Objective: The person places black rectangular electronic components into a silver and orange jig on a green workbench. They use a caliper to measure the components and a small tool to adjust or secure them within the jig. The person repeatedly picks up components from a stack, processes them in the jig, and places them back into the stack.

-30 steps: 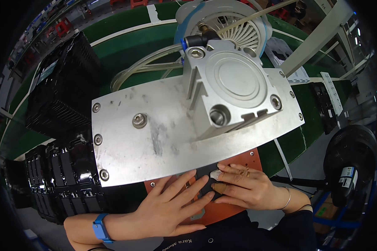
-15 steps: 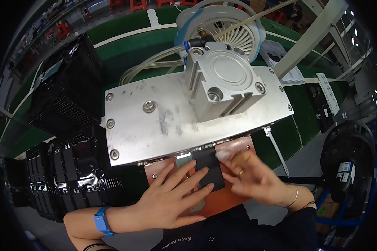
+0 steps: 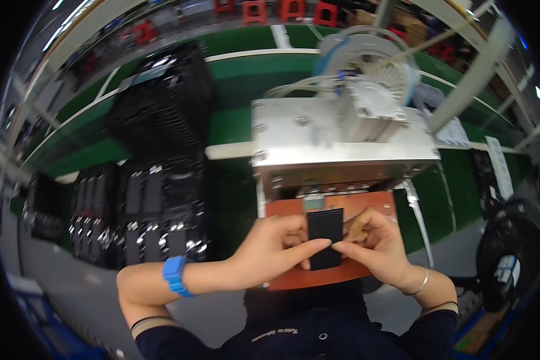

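A flat black rectangular piece (image 3: 324, 227), like a phone-sized slab, is held upright between my two hands over the orange plate (image 3: 285, 283). My left hand (image 3: 277, 245) grips its left side, thumb across its front. My right hand (image 3: 379, 247) pinches its right edge with the thumb, and tan finger covers (image 3: 357, 230) sit on its curled fingers. Both thumb tips nearly meet on the front face. Behind the piece stands a silver metal press (image 3: 342, 147) with an air cylinder (image 3: 375, 108) on top. A small pale green part (image 3: 312, 203) shows on the plate under it.
Black plastic trays (image 3: 162, 204) with dark rectangular pieces lie at the left, and a tall tray stack (image 3: 162, 102) rises behind them. A white fan (image 3: 372, 63) stands behind the press, a black fan (image 3: 510, 258) at the right. A thin white strip (image 3: 419, 222) hangs beside the plate.
My view has shifted, so the press sits farther off and to the right. My left hand was spread flat on the plate; now both hands hold the black piece up. The right hand's white wad is out of sight.
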Available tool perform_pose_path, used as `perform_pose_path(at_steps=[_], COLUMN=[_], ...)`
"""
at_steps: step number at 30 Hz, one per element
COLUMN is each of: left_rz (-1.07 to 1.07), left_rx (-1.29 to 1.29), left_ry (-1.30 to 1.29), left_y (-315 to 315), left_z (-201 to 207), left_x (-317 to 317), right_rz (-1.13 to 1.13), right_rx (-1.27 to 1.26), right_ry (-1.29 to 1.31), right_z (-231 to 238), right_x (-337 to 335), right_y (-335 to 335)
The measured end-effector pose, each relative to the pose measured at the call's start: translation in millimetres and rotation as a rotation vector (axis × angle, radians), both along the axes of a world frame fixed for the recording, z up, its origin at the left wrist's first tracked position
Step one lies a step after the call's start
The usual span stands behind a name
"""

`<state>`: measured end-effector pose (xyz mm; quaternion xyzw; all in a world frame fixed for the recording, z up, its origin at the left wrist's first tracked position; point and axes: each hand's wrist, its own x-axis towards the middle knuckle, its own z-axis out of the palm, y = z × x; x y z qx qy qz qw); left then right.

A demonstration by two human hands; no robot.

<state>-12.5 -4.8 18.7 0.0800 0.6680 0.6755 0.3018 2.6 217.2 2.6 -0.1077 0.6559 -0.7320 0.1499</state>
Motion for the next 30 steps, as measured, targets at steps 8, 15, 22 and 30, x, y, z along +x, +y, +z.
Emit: perform_pose_path(at_steps=[8,15,22,30], left_rz=[0.558,0.606,0.625,0.445], left_rx=[-0.4,-1.012,-1.391,-1.323], left_ry=[0.359,0.894,0.712,0.31], left_y=[-141,-188,-210,-228], left_z=[3,-43,-27,-24], left_x=[-7,-29,-28,-63], right_rz=[0.17,0.459,0.483,0.601], right_rx=[0.038,0.279,0.576,0.632], right_ry=[-0.038,0.261,1.293,1.719], right_z=[8,22,13,-24], right_x=[5,-4,-38,-53], right_y=[1,-36,-136,-269])
